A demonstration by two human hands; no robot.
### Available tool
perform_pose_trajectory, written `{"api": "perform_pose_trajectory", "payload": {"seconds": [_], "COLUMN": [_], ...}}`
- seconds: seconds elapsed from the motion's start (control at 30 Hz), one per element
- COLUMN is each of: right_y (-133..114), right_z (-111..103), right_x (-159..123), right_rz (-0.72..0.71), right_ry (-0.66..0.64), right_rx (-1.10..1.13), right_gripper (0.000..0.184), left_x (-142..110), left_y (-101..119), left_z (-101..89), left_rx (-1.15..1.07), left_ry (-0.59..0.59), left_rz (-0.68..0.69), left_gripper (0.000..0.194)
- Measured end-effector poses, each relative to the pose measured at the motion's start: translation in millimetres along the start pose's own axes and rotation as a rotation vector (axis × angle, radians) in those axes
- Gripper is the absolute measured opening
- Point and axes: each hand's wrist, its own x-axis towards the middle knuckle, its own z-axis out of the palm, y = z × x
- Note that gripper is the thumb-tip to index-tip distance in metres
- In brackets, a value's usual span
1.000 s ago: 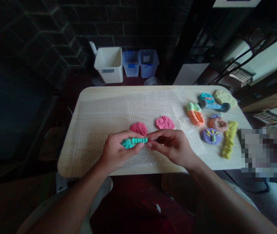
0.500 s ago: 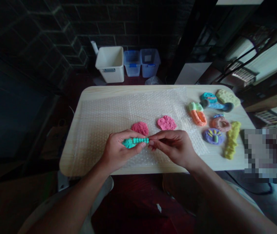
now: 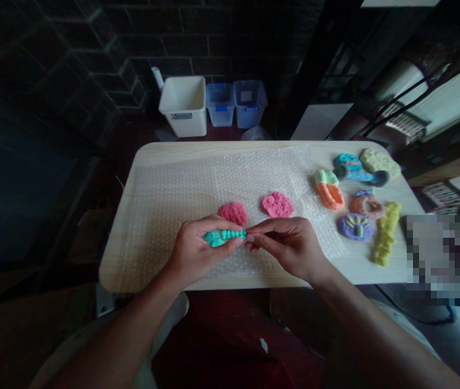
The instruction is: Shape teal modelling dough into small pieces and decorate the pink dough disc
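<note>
Dark brick walls [image 3: 185, 48] rise behind the pale surface [image 3: 160, 152] on my feed, with bubble wrap [image 3: 165, 189] spread under the work. My left grip [image 3: 193, 248] is clamped around the teal clay [image 3: 212, 238], held over the wrap with its beaded row [image 3: 233, 234] pointing right. My right grip [image 3: 290, 246] brings its fingertips to that row's tip; from here I cannot tell whether they pinch it. I judge the step in hand to be detailing the beads, so the next move calls for light, steady fingertip pressure. Just beyond lie 2 pink lumps [image 3: 278, 205]. Past the surface, a clear bin [image 3: 250, 118] bears a pale label [image 3: 246, 96], but I can read no writing or brand
</note>
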Motion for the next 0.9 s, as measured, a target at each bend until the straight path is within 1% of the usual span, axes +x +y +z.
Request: {"api": "perform_pose_trajectory", "payload": {"seconds": [0.17, 0.33, 0.47, 0.6, 0.67, 0.77, 0.9], "right_y": [0.3, -0.9, -0.7, 2.1, 2.3, 0.4, -2.3], "right_z": [0.2, -1.2, -0.2, 0.8, -0.7, -4.8, -9.1], "right_x": [0.2, 1.3, 2.4, 2.8, 3.3, 4.2, 4.9], "right_rz": [0.008, 0.065, 0.099, 0.085, 0.086, 0.097, 0.113], "right_ry": [-0.001, 0.007, -0.009, 0.000, 0.017, 0.025, 0.018], "right_rx": [0.015, 0.083, 0.158, 0.142, 0.121, 0.095, 0.073], "right_gripper": [0.009, 0.011, 0.022, 0.016, 0.015, 0.019, 0.021], "left_x": [0.6, 1.3, 1.4, 1.3, 1.4, 2.0, 3.5], "left_y": [0.7, 2.2, -0.5, -6.0, -7.4, -6.5, -3.6], "left_z": [0.5, 0.3, 1.2, 1.6, -0.2, -4.8, -8.6], "left_rx": [0.000, 0.033, 0.032, 0.009, 0.028, 0.103, 0.142], "left_ry": [0.006, 0.013, 0.008, 0.023, 0.041, 0.061, 0.047], "left_rz": [0.008, -0.001, -0.012, -0.008, 0.008, 0.045, 0.072], "left_gripper": [0.012, 0.013, 0.022, 0.034, 0.037, 0.030, 0.017]}}
